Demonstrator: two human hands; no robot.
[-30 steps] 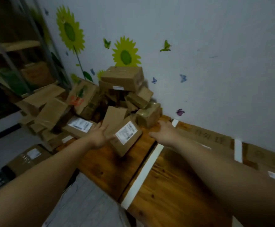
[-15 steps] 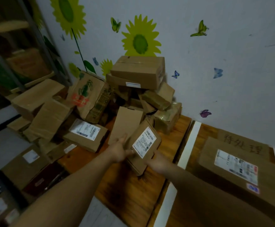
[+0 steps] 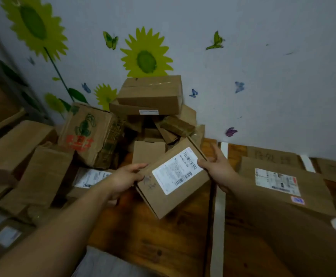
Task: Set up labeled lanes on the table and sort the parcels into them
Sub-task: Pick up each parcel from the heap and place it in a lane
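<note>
Parcel (image 3: 173, 176) is up off the desk (image 3: 163, 242), label facing me. My left hand (image 3: 123, 178) is gripping its near-left end. My right hand (image 3: 217, 168) is clamped on the far-right edge, thumb on the label. The long axis runs diagonally, low left to high right. The tape strip (image 3: 218, 216) and the big box (image 3: 279, 188) beyond it lie to my right, so I reckon the right hand leads.

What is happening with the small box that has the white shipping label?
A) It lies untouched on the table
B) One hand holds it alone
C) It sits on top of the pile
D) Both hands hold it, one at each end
D: the left hand grips one end of the labelled box and the right hand the other, holding it tilted above the wooden table.
</note>
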